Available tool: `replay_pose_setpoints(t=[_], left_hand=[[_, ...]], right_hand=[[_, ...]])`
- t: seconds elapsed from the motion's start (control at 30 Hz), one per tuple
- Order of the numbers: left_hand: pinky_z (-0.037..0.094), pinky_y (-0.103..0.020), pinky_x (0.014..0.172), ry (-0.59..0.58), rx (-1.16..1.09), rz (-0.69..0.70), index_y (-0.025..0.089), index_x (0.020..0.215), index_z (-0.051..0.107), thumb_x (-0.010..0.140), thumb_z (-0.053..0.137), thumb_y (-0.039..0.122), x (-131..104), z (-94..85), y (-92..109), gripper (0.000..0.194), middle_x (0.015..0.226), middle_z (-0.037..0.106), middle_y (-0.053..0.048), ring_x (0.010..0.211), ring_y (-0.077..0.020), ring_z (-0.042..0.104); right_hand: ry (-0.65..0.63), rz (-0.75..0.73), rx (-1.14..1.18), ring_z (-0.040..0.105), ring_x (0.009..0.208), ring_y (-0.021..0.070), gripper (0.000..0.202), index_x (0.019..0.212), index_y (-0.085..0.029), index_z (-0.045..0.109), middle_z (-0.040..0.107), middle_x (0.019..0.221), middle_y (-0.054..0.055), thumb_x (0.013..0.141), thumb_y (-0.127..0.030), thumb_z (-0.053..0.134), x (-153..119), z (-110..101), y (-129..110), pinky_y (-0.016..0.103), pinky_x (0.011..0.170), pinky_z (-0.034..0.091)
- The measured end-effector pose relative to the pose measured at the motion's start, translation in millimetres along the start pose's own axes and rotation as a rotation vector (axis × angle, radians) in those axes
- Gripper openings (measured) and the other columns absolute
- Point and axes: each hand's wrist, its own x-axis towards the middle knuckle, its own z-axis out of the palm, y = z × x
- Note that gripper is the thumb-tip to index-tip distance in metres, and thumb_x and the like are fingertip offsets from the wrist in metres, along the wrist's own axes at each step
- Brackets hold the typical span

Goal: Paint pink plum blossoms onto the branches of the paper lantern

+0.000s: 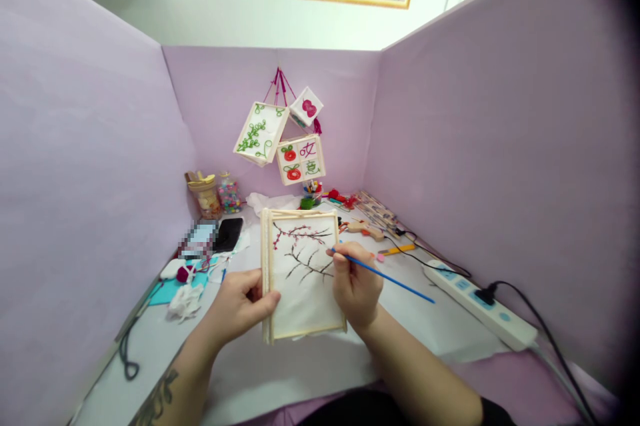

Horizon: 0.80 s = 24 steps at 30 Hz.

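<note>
Brush beside painted branches

Framed panel occupies center frame, long axis near upright, its left edge clasped by the left hand. The right hand, nearer the painted branches, pinches the brush at the panel's right side; the tip points left, contact uncertain.

A dark tattoo of curving, leaf-like shapes marks the left forearm, its lower part cut off by the edge of the view. The right forearm is bare up to a short black sleeve. A plain black garment covers the torso, seen only as a rounded strip. The fingers on the left hand and right hand are bare
</note>
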Motion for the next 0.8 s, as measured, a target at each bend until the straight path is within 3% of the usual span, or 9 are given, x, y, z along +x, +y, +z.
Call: replay_pose_setpoints(t=[0.8], left_hand=[[0.025, -0.02, 0.043, 0.001, -0.013, 0.013, 0.023, 0.053, 0.034, 0.078, 0.052, 0.042, 1.1, 1.2, -3.8, 0.036, 0.048, 0.036, 0.006, 0.044, -0.0076, 0.033]], right_hand=[[0.011, 0.003, 0.035, 0.067, 0.072, 0.0165, 0.011, 0.101, -0.023, 0.059, 0.066, 0.079, 0.002, 0.096, -0.016, 0.052, -2.3, -1.4, -0.5, 0.031, 0.067, 0.055]])
